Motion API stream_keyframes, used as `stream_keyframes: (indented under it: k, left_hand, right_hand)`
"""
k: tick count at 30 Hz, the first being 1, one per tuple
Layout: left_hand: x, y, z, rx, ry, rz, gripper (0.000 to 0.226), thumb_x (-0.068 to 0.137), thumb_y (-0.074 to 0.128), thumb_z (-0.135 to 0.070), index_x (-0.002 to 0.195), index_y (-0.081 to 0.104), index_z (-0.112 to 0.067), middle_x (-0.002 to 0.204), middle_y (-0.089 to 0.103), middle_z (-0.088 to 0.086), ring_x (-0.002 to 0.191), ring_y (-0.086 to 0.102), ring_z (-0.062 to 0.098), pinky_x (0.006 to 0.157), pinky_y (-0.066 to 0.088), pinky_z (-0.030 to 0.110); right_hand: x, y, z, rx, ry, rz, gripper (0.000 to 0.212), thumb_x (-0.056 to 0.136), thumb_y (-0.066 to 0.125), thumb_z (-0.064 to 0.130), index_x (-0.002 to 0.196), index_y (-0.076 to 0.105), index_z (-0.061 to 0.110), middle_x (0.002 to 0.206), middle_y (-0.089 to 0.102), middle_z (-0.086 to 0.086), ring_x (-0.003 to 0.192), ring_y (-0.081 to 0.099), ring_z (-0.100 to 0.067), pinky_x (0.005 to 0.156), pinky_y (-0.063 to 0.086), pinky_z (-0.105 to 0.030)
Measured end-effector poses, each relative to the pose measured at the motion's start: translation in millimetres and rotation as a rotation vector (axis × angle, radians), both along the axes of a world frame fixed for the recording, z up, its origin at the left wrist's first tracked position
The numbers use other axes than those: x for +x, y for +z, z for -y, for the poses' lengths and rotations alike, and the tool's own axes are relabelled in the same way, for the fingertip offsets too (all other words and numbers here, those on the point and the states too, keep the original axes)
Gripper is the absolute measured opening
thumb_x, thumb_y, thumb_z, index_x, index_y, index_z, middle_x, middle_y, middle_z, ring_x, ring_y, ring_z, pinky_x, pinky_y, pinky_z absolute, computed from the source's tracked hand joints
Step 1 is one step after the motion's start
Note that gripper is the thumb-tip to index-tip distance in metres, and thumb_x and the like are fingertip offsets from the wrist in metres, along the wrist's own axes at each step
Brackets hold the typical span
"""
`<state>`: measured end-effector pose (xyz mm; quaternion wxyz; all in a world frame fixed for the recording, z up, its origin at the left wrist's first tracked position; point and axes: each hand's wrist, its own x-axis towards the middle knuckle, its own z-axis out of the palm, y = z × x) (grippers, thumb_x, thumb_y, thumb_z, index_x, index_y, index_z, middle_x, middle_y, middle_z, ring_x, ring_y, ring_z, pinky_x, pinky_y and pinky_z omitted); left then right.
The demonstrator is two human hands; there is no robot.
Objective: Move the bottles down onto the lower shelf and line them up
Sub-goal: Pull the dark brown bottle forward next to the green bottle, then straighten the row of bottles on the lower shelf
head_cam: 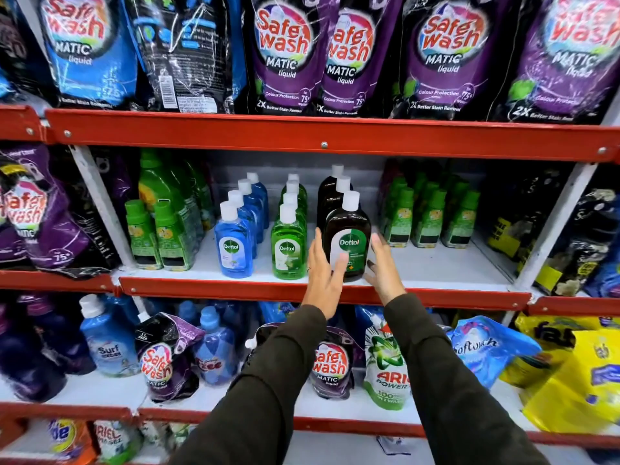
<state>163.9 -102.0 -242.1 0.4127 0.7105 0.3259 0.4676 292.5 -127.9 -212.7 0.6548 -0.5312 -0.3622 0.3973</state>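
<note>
Three rows of white-capped Dettol bottles stand front to back on the middle shelf (436, 266): blue ones (233, 245) on the left, green ones (288, 245) in the middle, brown ones (349, 236) on the right. My left hand (323, 278) is open, fingers spread, just left of the front brown bottle and partly over its label. My right hand (382, 263) is open on the bottle's right side. Neither hand grips it. Both sleeves are dark.
Green bottles (157, 234) stand left of the Dettol rows and more green bottles (431, 216) to the right. Safe Wash pouches (285, 55) hang above. The lower shelf (335, 407) holds pouches and Surf bottles (107, 340). Red shelf edges (235, 290) run across.
</note>
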Motion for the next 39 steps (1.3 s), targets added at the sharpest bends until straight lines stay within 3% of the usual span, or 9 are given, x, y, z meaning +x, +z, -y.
stream_keyframes:
  k: [3, 6, 12, 17, 21, 29, 32, 35, 39]
  left_hand:
    - [14, 15, -5, -0.247, -0.04, 0.077, 0.081, 0.103, 0.031, -0.064, 0.163, -0.003, -0.022, 0.174, -0.003, 0.0, 0.158, -0.002, 0.012, 0.126, 0.002, 0.034]
    - [15, 19, -12, -0.268, -0.039, 0.076, 0.094, 0.091, 0.028, -0.076, 0.164, 0.003, -0.023, 0.173, 0.003, -0.003, 0.159, 0.0, 0.011, 0.129, 0.001, 0.037]
    - [10, 16, -15, -0.245, -0.026, 0.099, 0.09, 0.089, 0.029, -0.072, 0.164, 0.01, -0.026, 0.173, 0.011, -0.004, 0.157, 0.007, 0.008, 0.121, 0.006, 0.026]
    - [13, 6, -18, -0.229, 0.011, 0.113, 0.099, 0.081, 0.029, -0.086, 0.163, 0.014, -0.033, 0.172, 0.015, -0.008, 0.157, 0.011, 0.008, 0.13, 0.007, 0.046]
    - [12, 7, -18, -0.224, 0.01, 0.104, 0.102, 0.079, 0.028, -0.085, 0.163, 0.013, -0.03, 0.172, 0.014, -0.007, 0.157, 0.011, 0.009, 0.13, 0.007, 0.044]
    - [11, 11, -13, -0.187, -0.018, 0.091, 0.092, 0.091, 0.032, -0.074, 0.164, 0.003, -0.026, 0.173, 0.007, -0.003, 0.158, 0.007, 0.012, 0.13, 0.009, 0.041]
    - [5, 5, -7, -0.126, 0.038, 0.125, 0.072, 0.106, 0.037, -0.053, 0.164, 0.006, -0.021, 0.173, 0.014, 0.004, 0.157, 0.016, 0.014, 0.129, 0.015, 0.038]
    - [-11, -6, 6, 0.036, 0.158, 0.229, 0.063, 0.101, 0.042, -0.051, 0.157, 0.029, -0.025, 0.151, 0.049, 0.003, 0.137, 0.046, 0.0, 0.115, 0.037, 0.021]
    - [-33, -14, 3, 0.172, 0.353, 0.315, 0.052, 0.101, 0.036, -0.053, 0.149, 0.035, -0.034, 0.149, 0.048, 0.004, 0.14, 0.044, 0.015, 0.118, 0.035, 0.038]
  right_hand:
    - [-4, 2, 4, 0.013, 0.033, -0.038, 0.032, 0.103, 0.031, 0.045, 0.127, 0.042, 0.027, 0.112, 0.056, 0.011, 0.098, 0.055, -0.001, 0.096, 0.041, -0.032]
    - [-11, 6, 5, 0.021, 0.028, -0.02, 0.024, 0.104, 0.029, 0.041, 0.117, 0.045, 0.028, 0.098, 0.055, 0.02, 0.089, 0.053, 0.005, 0.076, 0.044, -0.018]
    - [-7, -3, 1, 0.022, 0.022, -0.044, 0.025, 0.104, 0.033, 0.041, 0.123, 0.044, 0.029, 0.1, 0.055, 0.022, 0.094, 0.055, 0.003, 0.088, 0.046, -0.023]
    - [-3, -5, 0, 0.016, 0.05, -0.011, 0.026, 0.104, 0.032, 0.043, 0.125, 0.043, 0.031, 0.103, 0.055, 0.021, 0.1, 0.054, -0.001, 0.101, 0.038, -0.03]
    - [-2, -8, -3, 0.007, 0.043, 0.028, 0.028, 0.103, 0.034, 0.044, 0.128, 0.041, 0.033, 0.112, 0.055, 0.014, 0.11, 0.051, -0.009, 0.103, 0.036, -0.031]
    - [-6, -15, -2, -0.019, 0.012, 0.153, 0.087, 0.077, 0.051, 0.079, 0.147, 0.038, 0.03, 0.148, 0.052, -0.001, 0.135, 0.05, -0.017, 0.119, 0.035, -0.045]
    - [-23, -10, 12, 0.049, -0.162, 0.282, 0.072, 0.092, 0.042, 0.064, 0.152, 0.028, 0.027, 0.16, 0.033, 0.0, 0.148, 0.03, -0.017, 0.123, 0.024, -0.038]
    - [-40, -20, 20, 0.297, -0.325, 0.411, 0.051, 0.096, 0.041, 0.053, 0.141, 0.04, 0.03, 0.143, 0.047, -0.001, 0.136, 0.043, -0.017, 0.115, 0.035, -0.038]
    - [-74, -26, 13, 0.366, -0.202, 0.454, 0.043, 0.099, 0.04, 0.04, 0.136, 0.052, 0.02, 0.136, 0.055, -0.003, 0.128, 0.051, -0.008, 0.111, 0.041, -0.03]
